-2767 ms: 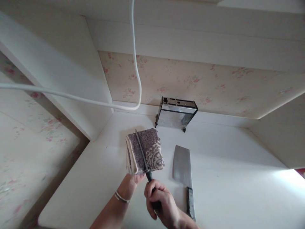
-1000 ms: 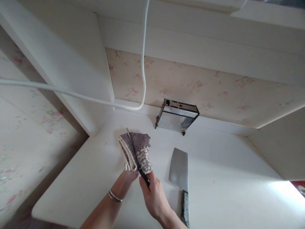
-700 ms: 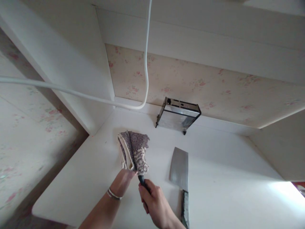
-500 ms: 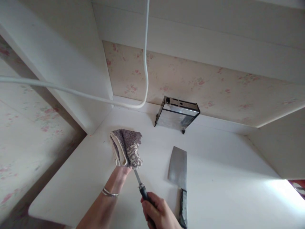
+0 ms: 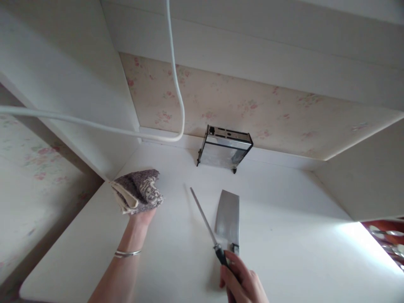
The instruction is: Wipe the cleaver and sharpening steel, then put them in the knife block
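My right hand (image 5: 244, 280) is closed around the black handle of a honing steel (image 5: 203, 216). The thin rod points up and to the left over the white surface, bare along its length. Over to the left, my left hand (image 5: 143, 216) holds a folded purple-and-cream cloth (image 5: 134, 189); its fingers are hidden by the cloth. A cleaver (image 5: 228, 214) with a wide grey blade lies flat just right of the rod, blade end away from me. The right hand and the steel's handle cover most of the cleaver's dark handle.
A metal box with black edges (image 5: 224, 152) stands at the back of the white tabletop (image 5: 293, 244), near the flowered wall. A white cable (image 5: 180, 105) hangs across the upper left. Spoon-like shiny objects (image 5: 389, 240) lie on red at the far right.
The cloth has come off the honing steel and moved left with my left hand. My right hand and the steel have shifted right, over the cleaver's handle. The view has turned slightly.
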`<action>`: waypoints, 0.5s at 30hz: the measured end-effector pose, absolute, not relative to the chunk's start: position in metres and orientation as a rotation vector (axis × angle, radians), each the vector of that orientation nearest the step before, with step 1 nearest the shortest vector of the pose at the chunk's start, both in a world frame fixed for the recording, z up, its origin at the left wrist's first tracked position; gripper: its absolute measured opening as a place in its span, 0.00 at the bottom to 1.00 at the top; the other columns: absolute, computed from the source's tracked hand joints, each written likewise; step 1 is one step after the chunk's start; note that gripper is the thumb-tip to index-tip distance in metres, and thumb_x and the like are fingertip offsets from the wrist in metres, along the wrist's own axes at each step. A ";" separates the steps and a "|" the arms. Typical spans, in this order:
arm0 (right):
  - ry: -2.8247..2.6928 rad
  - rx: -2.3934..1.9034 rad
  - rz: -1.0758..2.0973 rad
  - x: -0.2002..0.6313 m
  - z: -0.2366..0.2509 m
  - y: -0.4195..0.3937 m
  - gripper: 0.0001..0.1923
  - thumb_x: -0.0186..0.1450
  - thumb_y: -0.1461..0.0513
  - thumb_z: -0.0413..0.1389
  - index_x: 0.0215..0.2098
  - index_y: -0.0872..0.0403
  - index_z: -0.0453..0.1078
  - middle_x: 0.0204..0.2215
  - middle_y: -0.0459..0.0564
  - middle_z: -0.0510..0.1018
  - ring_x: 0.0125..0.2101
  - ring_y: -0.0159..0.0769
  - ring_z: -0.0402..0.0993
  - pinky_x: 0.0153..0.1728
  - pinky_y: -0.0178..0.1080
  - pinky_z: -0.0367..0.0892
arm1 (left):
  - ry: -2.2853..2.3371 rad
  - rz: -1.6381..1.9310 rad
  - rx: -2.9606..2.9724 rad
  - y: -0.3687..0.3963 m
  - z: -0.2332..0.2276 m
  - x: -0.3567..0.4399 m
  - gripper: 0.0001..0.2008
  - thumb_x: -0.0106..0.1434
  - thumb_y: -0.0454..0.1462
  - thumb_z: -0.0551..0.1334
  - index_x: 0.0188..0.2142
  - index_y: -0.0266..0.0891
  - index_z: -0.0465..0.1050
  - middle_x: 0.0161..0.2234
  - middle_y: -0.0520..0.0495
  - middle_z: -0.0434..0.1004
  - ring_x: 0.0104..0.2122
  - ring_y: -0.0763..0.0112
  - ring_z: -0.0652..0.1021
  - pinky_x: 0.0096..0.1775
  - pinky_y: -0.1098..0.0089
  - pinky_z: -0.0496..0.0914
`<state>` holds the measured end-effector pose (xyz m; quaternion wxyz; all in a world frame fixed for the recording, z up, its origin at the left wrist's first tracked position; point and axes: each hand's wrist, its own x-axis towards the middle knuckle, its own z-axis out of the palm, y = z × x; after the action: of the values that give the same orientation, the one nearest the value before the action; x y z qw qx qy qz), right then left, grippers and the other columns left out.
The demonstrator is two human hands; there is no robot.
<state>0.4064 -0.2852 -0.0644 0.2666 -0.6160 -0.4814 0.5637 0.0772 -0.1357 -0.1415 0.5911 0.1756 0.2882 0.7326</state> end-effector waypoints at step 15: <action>-1.785 -1.767 0.977 0.377 -0.077 -0.265 0.17 0.67 0.51 0.46 0.44 0.46 0.73 0.34 0.48 0.81 0.30 0.37 0.77 0.31 0.34 0.68 | 0.774 1.458 0.385 -0.151 -0.142 0.123 0.23 0.62 0.56 0.54 0.49 0.50 0.74 0.53 0.46 0.75 0.59 0.51 0.65 0.55 0.50 0.63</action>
<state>0.3774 -0.2651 -0.0773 0.2214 -0.6394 -0.6460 0.3534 0.1235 -0.1506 -0.1416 0.6617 0.1702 0.3424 0.6449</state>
